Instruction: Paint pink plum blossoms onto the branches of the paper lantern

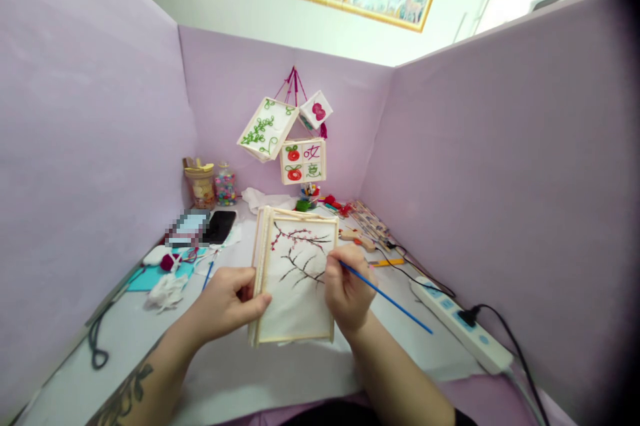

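A wood-framed paper lantern [295,309] is held upright in front of me, its white panel painted with dark branches and small red blossoms. My left hand [233,301] grips its left edge, thumb on the front of the frame and fingers behind. In my right hand [349,286] is a thin blue paintbrush [387,297], handle slanting down to the right. That hand is close to the panel's right side, beside the lower branches. Its fingers hide the brush tip, so I cannot tell whether it touches the paper.
Painted lanterns [270,129] hang on the back partition. To the left are a black phone [220,227], crumpled tissue [166,291], dark red yarn [171,262] and a jar of beads [225,186]. A white power strip [463,326] with cables and a glue gun [357,238] lie right.
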